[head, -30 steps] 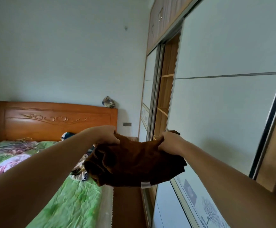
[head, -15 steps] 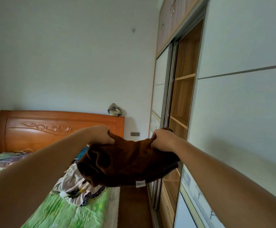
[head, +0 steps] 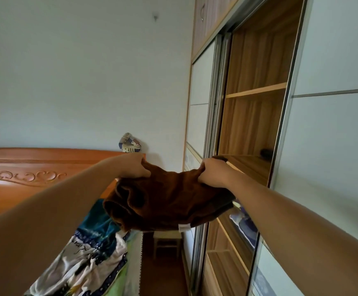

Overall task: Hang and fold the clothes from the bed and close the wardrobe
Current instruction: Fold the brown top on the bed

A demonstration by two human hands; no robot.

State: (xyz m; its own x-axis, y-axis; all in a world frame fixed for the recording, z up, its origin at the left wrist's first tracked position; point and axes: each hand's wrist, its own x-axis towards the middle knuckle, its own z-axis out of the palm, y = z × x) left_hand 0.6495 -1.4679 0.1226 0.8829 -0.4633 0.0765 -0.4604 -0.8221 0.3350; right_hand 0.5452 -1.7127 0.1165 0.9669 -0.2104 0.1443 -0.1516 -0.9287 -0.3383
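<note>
wardrobe [head: 255,60] is open at the middle bay, sliding door [head: 334,146] standing to the right of the gap. More clothes [head: 92,253] are heaped on the bed, so the task looks far from done

step in hand, my read: land the folded brown garment [head: 169,201] on the mid shelf [head: 253,167]. To do it well:
- keep both grips level so the fold doesn't slump
- lead the right-hand edge over the shelf lip, slide in flat
- release only once the board carries the weight
- left end sags in a loose roll, so support it or it may unfold

garment is in the air between bed and wardrobe, right end at the shelf front; can't tell if it touches. left hand [head: 134,165] clamps the top-left edge, right hand [head: 213,171] bunches the top-right edge, fingers [head: 202,178] curled tight into the cloth. Bulk hangs below both hands, white tag [head: 184,227] at the bottom edge
</note>
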